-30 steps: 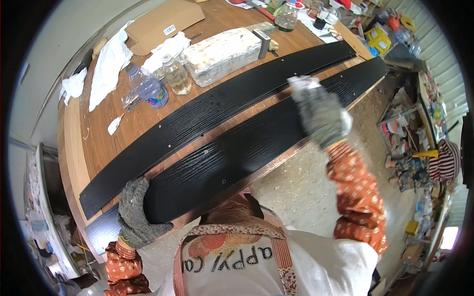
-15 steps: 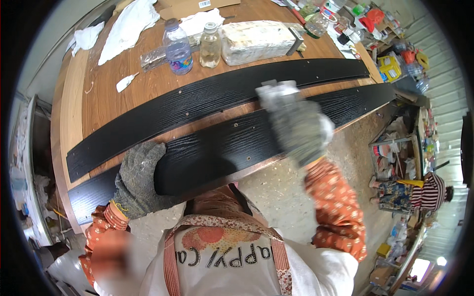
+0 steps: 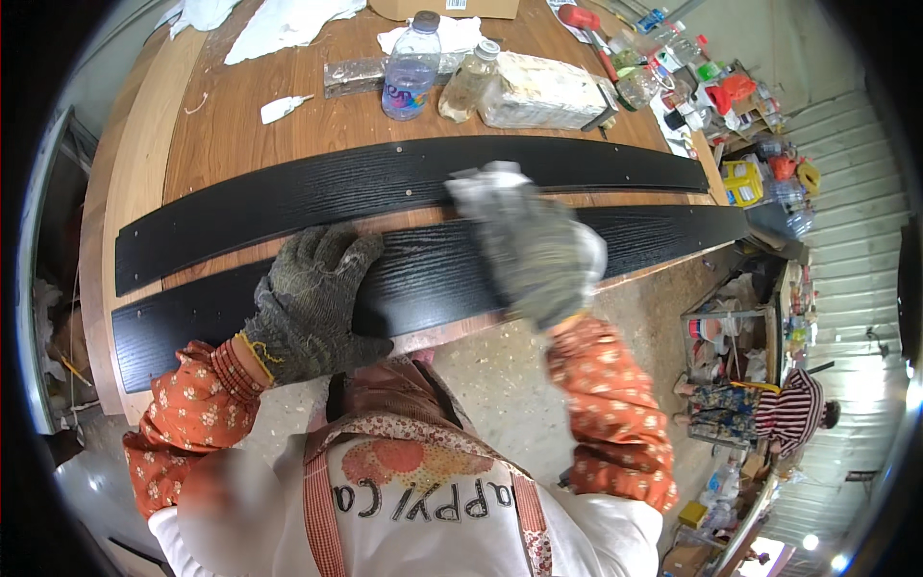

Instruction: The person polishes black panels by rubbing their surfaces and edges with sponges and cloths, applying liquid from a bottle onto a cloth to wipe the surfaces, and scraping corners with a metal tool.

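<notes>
Two long, slightly curved black wood-grain boards lie across the table. On the near board [image 3: 423, 279] rests my left hand [image 3: 317, 293] in a grey knit glove. Its fingers lie apart near the board's far edge, the thumb toward the near edge. My right hand [image 3: 538, 255], also gloved, is blurred by motion over the middle of that board. It presses a whitish cloth [image 3: 490, 178], which shows past the fingertips and is mostly hidden under the hand. Behind the near board runs the far board [image 3: 317, 192], with small screw-like dots along it; neither hand grips it.
On the wooden table [image 3: 221, 135] stand a plastic bottle [image 3: 411, 77], a capped jar [image 3: 469, 82] and a wrapped block [image 3: 543, 91]. A small white squeeze bottle [image 3: 282, 109] lies at left. A person [image 3: 760, 409] stands by cluttered shelves at right.
My left hand has moved right along the near board, its fingers now more spread. My right hand has shifted left with the cloth. The whole view has turned slightly.
</notes>
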The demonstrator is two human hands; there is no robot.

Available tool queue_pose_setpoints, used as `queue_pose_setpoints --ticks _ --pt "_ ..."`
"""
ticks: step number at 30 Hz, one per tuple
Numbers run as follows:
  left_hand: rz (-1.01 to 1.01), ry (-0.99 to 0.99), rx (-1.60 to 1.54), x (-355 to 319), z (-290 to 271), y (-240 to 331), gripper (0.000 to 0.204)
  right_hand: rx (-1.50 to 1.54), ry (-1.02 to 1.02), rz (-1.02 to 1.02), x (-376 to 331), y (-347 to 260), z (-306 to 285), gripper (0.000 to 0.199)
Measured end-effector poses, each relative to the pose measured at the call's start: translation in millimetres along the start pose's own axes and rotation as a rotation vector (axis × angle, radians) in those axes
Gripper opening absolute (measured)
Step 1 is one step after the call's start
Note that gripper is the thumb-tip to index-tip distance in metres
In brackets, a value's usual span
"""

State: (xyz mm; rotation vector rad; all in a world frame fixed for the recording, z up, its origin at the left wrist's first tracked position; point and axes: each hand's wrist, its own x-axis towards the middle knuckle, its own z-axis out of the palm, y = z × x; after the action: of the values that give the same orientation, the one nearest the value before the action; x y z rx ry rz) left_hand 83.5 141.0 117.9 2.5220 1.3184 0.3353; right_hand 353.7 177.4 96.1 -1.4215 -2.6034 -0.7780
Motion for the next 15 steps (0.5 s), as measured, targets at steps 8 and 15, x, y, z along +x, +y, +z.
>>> queue_pose_setpoints --ticks 8,15 --pt "-0.015 0.039 -0.042 -12.8 4.2 -6.1 0.088 0.128 -0.252 0.433 -45.7 92.6 35.3 0.053" --pt "0.063 0.027 -0.106 -1.8 14.8 -14.6 0.090 0.394 -0.099 0.123 33.0 -78.9 -28.1 0.057"
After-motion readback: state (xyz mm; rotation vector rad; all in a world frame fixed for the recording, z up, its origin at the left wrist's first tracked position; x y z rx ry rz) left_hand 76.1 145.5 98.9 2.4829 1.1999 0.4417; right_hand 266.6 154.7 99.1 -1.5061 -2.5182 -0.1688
